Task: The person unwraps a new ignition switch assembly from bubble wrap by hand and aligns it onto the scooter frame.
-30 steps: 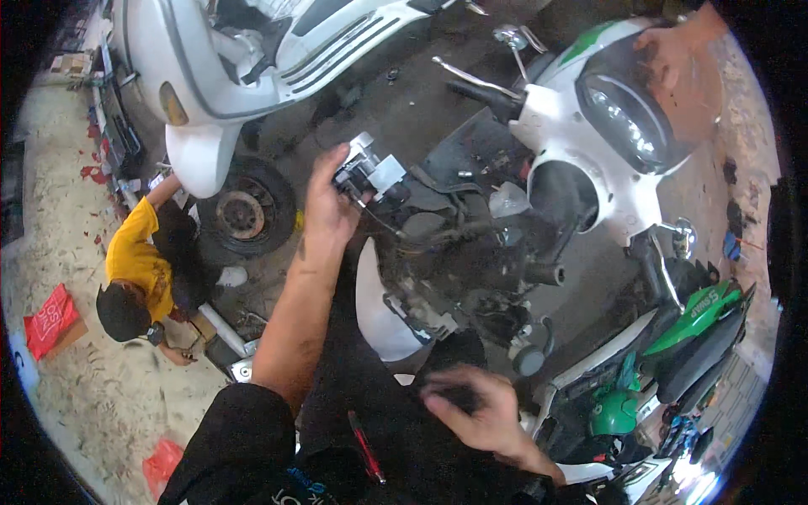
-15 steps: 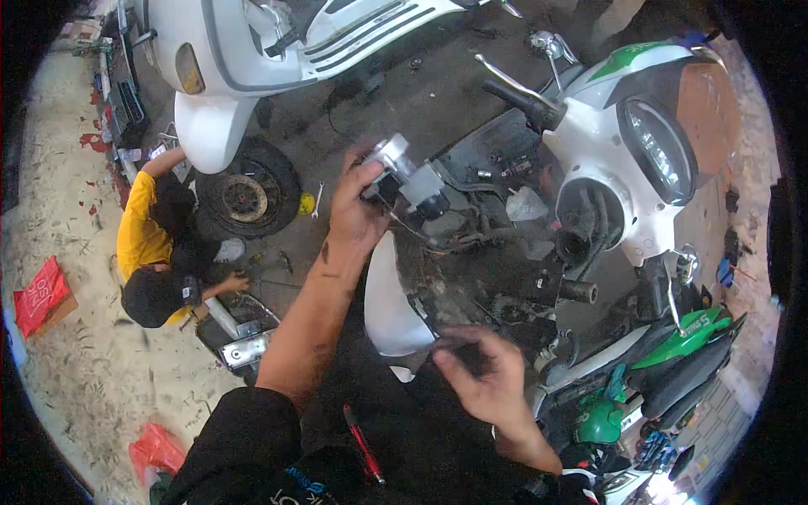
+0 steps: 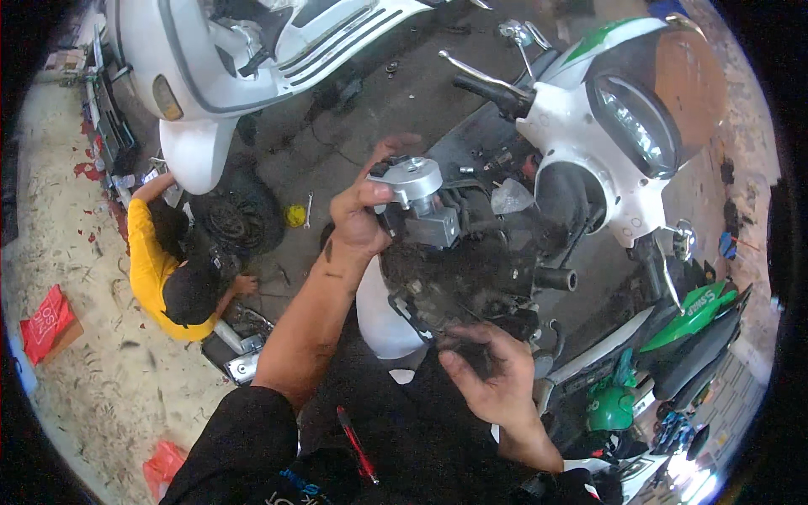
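My left hand [image 3: 364, 215] is raised at mid-view, its thumb and fingers closed round the edge of a silver metal scooter part [image 3: 418, 181]. That part has a round, disc-like top and a grey box-shaped block below it. Lower and to the right is my right hand [image 3: 492, 370], its fingers half curled and thumb apart from the index finger; nothing clear shows between them. Just beyond its fingertips lies a white curved body panel [image 3: 383, 316]. Behind both hands sits the dark, exposed mechanism [image 3: 454, 278] of a scooter.
A white scooter front [image 3: 581, 135] with headlight and handlebar leans at right. Another white scooter [image 3: 189, 76] stands upper left. Near it a person in a yellow shirt [image 3: 156, 269] crouches by a black wheel [image 3: 236, 215]. A wrench [image 3: 308, 210] and a green helmet [image 3: 612, 410] are also around.
My left hand has turned the silver part, so its round top now faces up, and moved it slightly lower. The right hand keeps nearly the same pose. The view has shifted slightly.
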Action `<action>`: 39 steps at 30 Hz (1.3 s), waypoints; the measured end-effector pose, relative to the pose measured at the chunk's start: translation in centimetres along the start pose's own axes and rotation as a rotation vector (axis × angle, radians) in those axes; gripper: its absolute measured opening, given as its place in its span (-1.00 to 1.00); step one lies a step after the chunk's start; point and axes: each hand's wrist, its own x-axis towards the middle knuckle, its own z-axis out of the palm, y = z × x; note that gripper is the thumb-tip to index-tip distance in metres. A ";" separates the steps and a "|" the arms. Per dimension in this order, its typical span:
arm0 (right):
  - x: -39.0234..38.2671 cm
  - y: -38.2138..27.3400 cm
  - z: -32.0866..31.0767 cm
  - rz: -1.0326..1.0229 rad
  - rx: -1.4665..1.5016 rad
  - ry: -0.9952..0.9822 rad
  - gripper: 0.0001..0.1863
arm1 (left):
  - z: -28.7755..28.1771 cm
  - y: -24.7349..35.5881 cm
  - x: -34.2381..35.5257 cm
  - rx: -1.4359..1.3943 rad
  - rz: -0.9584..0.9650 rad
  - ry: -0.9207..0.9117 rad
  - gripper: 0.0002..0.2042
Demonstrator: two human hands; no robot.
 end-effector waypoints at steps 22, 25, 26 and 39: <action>-4.8 -0.5 -5.5 -0.123 0.205 -0.034 -0.66 | 8.6 -3.1 -1.2 0.898 0.017 -0.243 -0.18; -4.8 -0.1 -6.1 -0.142 0.223 -0.018 -0.66 | 9.5 -3.2 -1.8 0.953 0.060 -0.232 -0.23; -4.9 -0.2 -6.1 -0.154 0.232 -0.009 -0.66 | 9.8 -3.1 -2.0 0.981 0.095 -0.222 -0.25; -4.4 0.5 -5.8 -0.091 0.299 0.036 -0.66 | 12.1 -2.8 -1.9 0.898 -0.135 0.102 -0.39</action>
